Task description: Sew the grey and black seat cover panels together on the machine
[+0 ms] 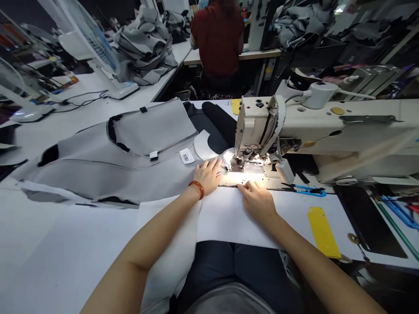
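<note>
My left hand [208,174] lies with its fingers stretched flat on a large grey fabric piece [157,174], close to the sewing machine's [258,126] presser foot [240,163]. The fabric has dark edges, a white barcode label [187,156] and a small white tab [153,155]. Its right end is bunched by the foot. At the front edge of the lit metal bed [248,178] rests my right hand [258,200], fingers curled, thumb side toward the left. Its fingertips are partly hidden, and whatever they may hold cannot be made out.
Blue-handled thread snips [309,190] lie right of the machine bed. A yellow card [324,231] and a black flat panel [369,220] sit farther right. White fans [94,43] and grey fabric heaps [144,46] stand at back left. A person in dark red [218,41] is beyond the table.
</note>
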The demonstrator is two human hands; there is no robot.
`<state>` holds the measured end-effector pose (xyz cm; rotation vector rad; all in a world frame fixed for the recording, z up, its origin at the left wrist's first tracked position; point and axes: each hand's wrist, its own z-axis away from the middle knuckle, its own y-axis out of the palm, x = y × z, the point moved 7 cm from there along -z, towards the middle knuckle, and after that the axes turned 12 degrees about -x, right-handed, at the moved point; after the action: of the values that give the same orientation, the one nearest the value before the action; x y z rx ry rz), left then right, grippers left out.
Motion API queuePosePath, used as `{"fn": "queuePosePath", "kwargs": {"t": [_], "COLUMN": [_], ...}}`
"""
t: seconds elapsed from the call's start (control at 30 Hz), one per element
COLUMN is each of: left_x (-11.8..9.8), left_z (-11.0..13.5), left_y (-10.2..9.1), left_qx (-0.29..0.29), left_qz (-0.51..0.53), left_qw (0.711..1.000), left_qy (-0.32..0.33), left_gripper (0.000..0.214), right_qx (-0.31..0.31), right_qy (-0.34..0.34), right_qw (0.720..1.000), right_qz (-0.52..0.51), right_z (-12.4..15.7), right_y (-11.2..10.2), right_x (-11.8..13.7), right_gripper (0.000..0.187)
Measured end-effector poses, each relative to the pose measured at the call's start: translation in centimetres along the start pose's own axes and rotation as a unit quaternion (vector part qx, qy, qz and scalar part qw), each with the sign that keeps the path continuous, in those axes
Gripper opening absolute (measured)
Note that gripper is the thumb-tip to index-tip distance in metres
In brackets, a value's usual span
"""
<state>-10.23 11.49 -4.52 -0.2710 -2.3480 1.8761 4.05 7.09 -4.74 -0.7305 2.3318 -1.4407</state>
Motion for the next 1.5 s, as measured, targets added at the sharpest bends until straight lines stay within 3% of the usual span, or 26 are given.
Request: {"fn": "queuePosePath", "kwargs": {"t": [0.1, 0.2, 0.33, 0.4, 0.53, 0.63, 0.7, 0.8, 0.9, 1.0, 1.13, 1.27, 1.33, 1.4, 1.5], "left_x": [2.6, 4.1, 3.5, 3.2, 4.3, 4.9, 5.5, 5.6, 4.5, 4.8, 5.4, 5.1, 5.0, 5.1, 6.9], "left_z": [2.5, 3.7, 2.3, 1.4, 1.1, 1.4, 1.4, 1.2, 2.9, 4.8, 5.6, 5.9, 5.7, 5.0, 4.0], "left_y": [-1.4, -2.6, -4.0, -3.7, -1.3, -0.6, -1.1, -3.5, -4.9, -4.6, -4.6, -6.8, -7.5, -7.4, -6.4], "left_qx": [0.088, 0.178, 0.148, 0.155, 0.299, 0.34, 0.28, 0.047, -0.187, -0.319, -0.374, -0.477, -0.498, -0.463, -0.284], "left_qz": [-0.007, -0.017, -0.051, -0.022, 0.126, 0.166, 0.119, -0.01, -0.079, -0.087, -0.092, -0.116, -0.106, -0.09, -0.024], "left_qw": [0.996, 0.984, 0.986, 0.984, 0.946, 0.923, 0.948, 0.998, 0.973, 0.928, 0.9, 0.85, 0.843, 0.871, 0.954], "left_qy": [-0.014, -0.016, 0.061, 0.086, -0.01, -0.073, -0.091, -0.03, 0.106, 0.17, 0.203, 0.192, 0.172, 0.141, 0.097], "left_gripper": [0.067, 0.087, 0.071, 0.066, 0.054, 0.035, 0.021, 0.006, 0.023, 0.027, 0.022, 0.02, 0.019, 0.02, 0.008], "right_qx": [-0.029, -0.066, -0.016, 0.017, 0.011, -0.006, -0.013, -0.027, -0.052, -0.08, -0.121, -0.165, -0.177, -0.174, -0.14], "right_qy": [-0.049, -0.092, -0.113, -0.12, -0.121, -0.112, -0.103, -0.089, -0.089, -0.093, -0.091, -0.089, -0.093, -0.102, -0.113], "right_qw": [0.997, 0.991, 0.983, 0.975, 0.961, 0.951, 0.943, 0.932, 0.923, 0.917, 0.911, 0.908, 0.912, 0.92, 0.93], "right_qz": [-0.045, -0.077, -0.145, -0.186, -0.25, -0.289, -0.315, -0.352, -0.371, -0.379, -0.383, -0.374, -0.357, -0.336, -0.319], "right_z": [-0.9, -3.8, -8.2, -9.4, -9.9, -9.7, -9.6, -9.4, -9.2, -8.9, -8.7, -8.6, -8.5, -8.4, -8.4], "right_y": [-0.1, 0.9, 4.0, 5.1, 5.5, 5.4, 5.3, 5.2, 5.0, 4.7, 3.9, 2.9, 2.8, 3.1, 3.8], "right_x": [1.8, 3.8, 6.1, 6.6, 6.1, 5.6, 5.4, 5.2, 5.1, 5.0, 4.9, 4.9, 5.0, 5.1, 5.2], "right_gripper": [0.035, 0.043, 0.046, 0.044, 0.039, 0.032, 0.026, 0.019, 0.017, 0.02, 0.026, 0.025, 0.025, 0.026, 0.02]}}
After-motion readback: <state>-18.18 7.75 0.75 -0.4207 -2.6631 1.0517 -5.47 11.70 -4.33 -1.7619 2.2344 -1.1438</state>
